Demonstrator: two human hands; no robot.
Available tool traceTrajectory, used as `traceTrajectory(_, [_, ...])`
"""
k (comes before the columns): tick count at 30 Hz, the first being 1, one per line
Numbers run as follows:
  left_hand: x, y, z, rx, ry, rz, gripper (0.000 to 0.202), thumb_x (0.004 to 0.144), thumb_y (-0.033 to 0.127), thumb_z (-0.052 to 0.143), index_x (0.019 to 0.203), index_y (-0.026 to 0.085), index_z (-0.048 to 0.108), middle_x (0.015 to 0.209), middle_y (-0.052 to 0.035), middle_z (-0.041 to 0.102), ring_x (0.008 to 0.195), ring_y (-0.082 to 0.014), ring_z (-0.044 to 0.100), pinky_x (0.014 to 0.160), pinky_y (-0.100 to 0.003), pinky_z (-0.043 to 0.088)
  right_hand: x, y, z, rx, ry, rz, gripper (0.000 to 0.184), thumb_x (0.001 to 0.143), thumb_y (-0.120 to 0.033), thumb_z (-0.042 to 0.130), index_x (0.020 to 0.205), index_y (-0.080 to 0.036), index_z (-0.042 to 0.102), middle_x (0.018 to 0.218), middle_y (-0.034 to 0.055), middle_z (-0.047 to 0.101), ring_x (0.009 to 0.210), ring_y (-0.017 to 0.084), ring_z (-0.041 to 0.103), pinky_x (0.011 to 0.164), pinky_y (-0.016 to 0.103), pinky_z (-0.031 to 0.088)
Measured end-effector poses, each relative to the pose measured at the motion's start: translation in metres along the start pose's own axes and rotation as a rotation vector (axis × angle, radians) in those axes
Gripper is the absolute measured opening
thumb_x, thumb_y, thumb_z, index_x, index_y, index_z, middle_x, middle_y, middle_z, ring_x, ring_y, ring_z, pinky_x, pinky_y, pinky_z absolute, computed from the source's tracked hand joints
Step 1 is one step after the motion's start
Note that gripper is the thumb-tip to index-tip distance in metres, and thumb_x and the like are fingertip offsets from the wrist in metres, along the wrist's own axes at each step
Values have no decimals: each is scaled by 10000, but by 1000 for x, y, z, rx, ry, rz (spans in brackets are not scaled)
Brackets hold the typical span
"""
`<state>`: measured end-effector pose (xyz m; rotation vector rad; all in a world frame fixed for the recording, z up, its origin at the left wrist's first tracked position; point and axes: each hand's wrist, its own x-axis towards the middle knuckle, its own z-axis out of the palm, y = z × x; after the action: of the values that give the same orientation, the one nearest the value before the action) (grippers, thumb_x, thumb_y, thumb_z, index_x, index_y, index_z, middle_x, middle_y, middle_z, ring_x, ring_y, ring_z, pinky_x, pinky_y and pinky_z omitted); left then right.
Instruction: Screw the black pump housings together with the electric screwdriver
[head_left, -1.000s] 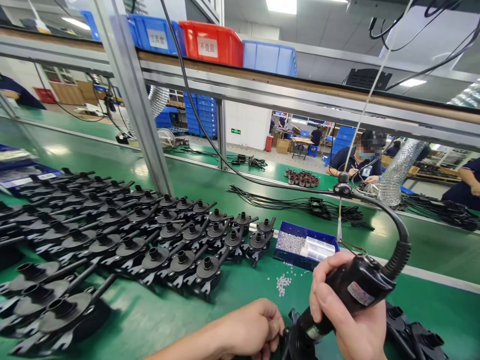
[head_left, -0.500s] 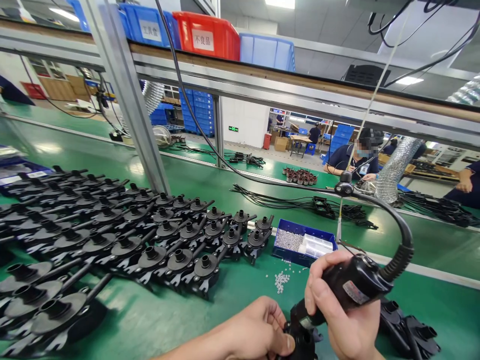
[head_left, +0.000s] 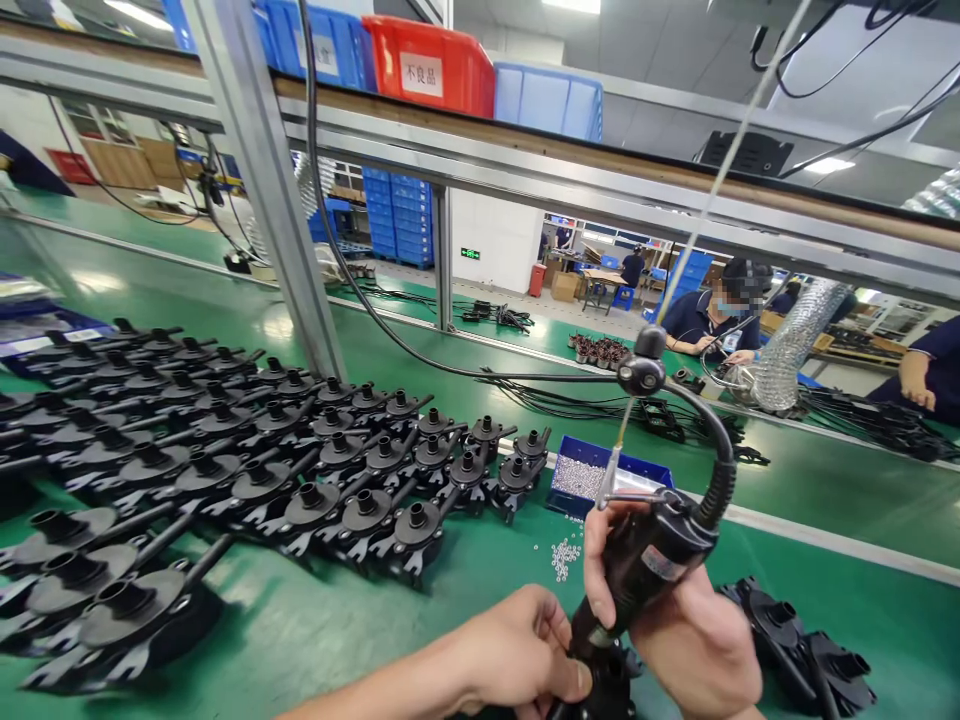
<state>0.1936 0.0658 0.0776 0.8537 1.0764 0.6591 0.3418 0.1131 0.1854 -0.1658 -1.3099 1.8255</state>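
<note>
My right hand (head_left: 694,625) is wrapped round a black electric screwdriver (head_left: 649,560), which slants down to the left with its cable bending up from the top. The tool's nose meets a black plastic part (head_left: 607,685) at the bottom of the head view; the bit's tip is hidden. Fingers and thumb of my left hand (head_left: 525,645) pinch that part from the left. Beyond the hands, small metal nuts or washers (head_left: 564,558) lie scattered on the green bench. More of them fill a blue bin (head_left: 577,478).
Rows of similar black plastic parts (head_left: 259,480) cover the left of the bench. Two more black parts (head_left: 802,640) lie at the right. A metal post (head_left: 262,200) rises behind the rows. The screwdriver's cable (head_left: 390,320) loops across the view. A co-worker (head_left: 720,305) sits beyond the far bench.
The screwdriver has swung left and more upright in my right hand, its hanging cord and cable clamp shifting left with it. My left hand keeps its pinch on the black part.
</note>
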Motion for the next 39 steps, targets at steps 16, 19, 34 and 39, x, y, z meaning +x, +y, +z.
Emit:
traceTrajectory(16, [0, 8, -3, 89, -36, -30, 411, 578, 379, 951, 723, 180, 622, 564, 10, 624, 465, -123, 585, 412, -208, 531, -9, 12, 6, -279, 89, -153, 461, 951, -653, 794, 1071, -219, 692, 813, 17, 611, 534, 125, 486, 508, 270, 385])
traceTrajectory(19, [4, 5, -2, 33, -54, -40, 535, 456, 521, 992, 607, 160, 627, 590, -36, 650, 482, -139, 617, 381, -206, 514, -7, 9, 11, -242, 92, -163, 515, 917, -689, 817, 1104, -227, 688, 896, 35, 619, 555, 122, 493, 508, 269, 389])
traceTrajectory(34, [11, 4, -8, 45, -23, -88, 589, 463, 418, 1061, 716, 191, 580, 589, -19, 673, 493, -151, 640, 502, -295, 636, -9, 4, 13, -491, 267, -229, 147, 1064, -358, 739, 1132, -258, 656, 873, -2, 624, 629, 145, 554, 585, 286, 482])
traceTrajectory(39, [26, 1, -11, -76, -127, -149, 555, 373, 331, 1072, 667, 175, 628, 593, -44, 687, 520, -207, 685, 511, -374, 669, -6, 1, 13, -442, 166, -279, 117, 1054, -331, 757, 1097, -252, 682, 812, -10, 647, 558, 121, 564, 515, 243, 491])
